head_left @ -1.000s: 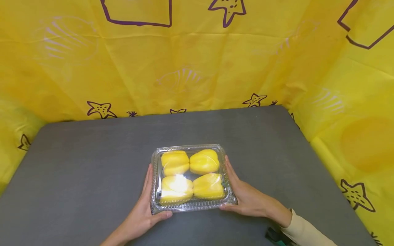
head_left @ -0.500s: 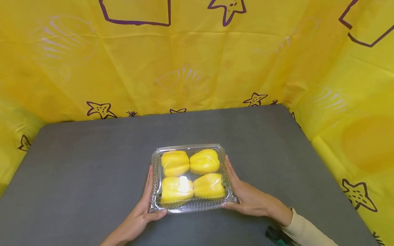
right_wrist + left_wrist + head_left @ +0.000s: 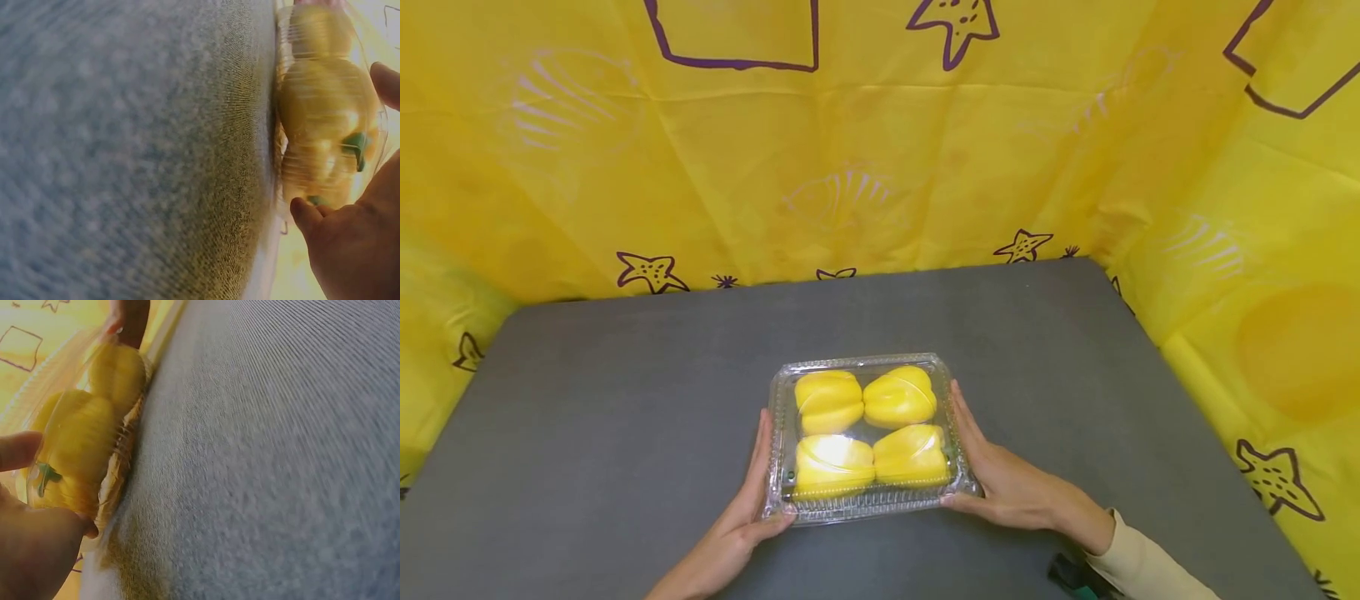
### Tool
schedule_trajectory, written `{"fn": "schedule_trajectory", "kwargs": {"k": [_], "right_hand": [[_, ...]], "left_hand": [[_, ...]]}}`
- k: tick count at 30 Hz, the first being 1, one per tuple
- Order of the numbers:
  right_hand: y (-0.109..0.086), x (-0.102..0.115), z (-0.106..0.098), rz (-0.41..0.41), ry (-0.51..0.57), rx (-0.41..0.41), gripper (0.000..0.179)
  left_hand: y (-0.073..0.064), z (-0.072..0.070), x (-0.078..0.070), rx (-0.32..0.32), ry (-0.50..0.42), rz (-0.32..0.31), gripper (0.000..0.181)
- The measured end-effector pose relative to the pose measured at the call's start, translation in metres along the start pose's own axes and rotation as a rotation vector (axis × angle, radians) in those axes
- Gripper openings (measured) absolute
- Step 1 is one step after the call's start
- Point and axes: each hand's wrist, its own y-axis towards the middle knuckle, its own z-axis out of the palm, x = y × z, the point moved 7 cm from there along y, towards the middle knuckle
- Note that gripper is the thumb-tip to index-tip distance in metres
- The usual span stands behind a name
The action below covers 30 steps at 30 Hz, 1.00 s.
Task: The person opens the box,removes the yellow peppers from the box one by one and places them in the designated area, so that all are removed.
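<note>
A clear plastic clamshell container [image 3: 883,503] with a closed lid sits low in the middle of the head view. Inside lie several yellow bell peppers [image 3: 910,456] in two rows; green stems show in both wrist views. My left hand [image 3: 741,512] holds the container's left side, its fingers along the wall and the thumb at the near corner. On the opposite side my right hand [image 3: 1011,487] grips the wall likewise, thumb at the near right corner. The container appears at or close to the table surface; I cannot tell whether its whole base touches.
A dark grey cloth-covered table [image 3: 625,400] spreads under the container. Yellow curtains [image 3: 880,125] with star and fish drawings enclose its back and sides. A black and green device [image 3: 1075,577] shows by the right sleeve [image 3: 1138,554].
My left thumb has slid left along the near edge to the container's corner. The container and my right hand have barely shifted.
</note>
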Motion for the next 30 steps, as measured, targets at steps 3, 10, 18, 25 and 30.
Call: {"fn": "schedule_trajectory", "kwargs": {"k": [3,10,18,25,30], "right_hand": [[-0.001,0.001,0.000,0.002,-0.019,-0.010,0.115],[-0.003,0.003,-0.003,0.022,-0.048,-0.024,0.117],[-0.004,0.005,-0.006,0.023,-0.108,-0.030,0.115],[-0.004,0.004,-0.007,0.049,-0.099,-0.032,0.119],[-0.005,0.005,-0.008,0.053,-0.104,-0.039,0.119]], "left_hand": [[-0.002,0.000,-0.002,-0.009,0.030,0.032,0.096],[-0.003,-0.003,-0.005,-0.058,0.121,0.056,0.101],[0.000,-0.012,-0.014,-0.167,0.143,0.167,0.118],[-0.001,-0.017,-0.015,-0.206,0.169,0.195,0.115],[0.000,-0.021,-0.016,-0.250,0.147,0.213,0.111]]}}
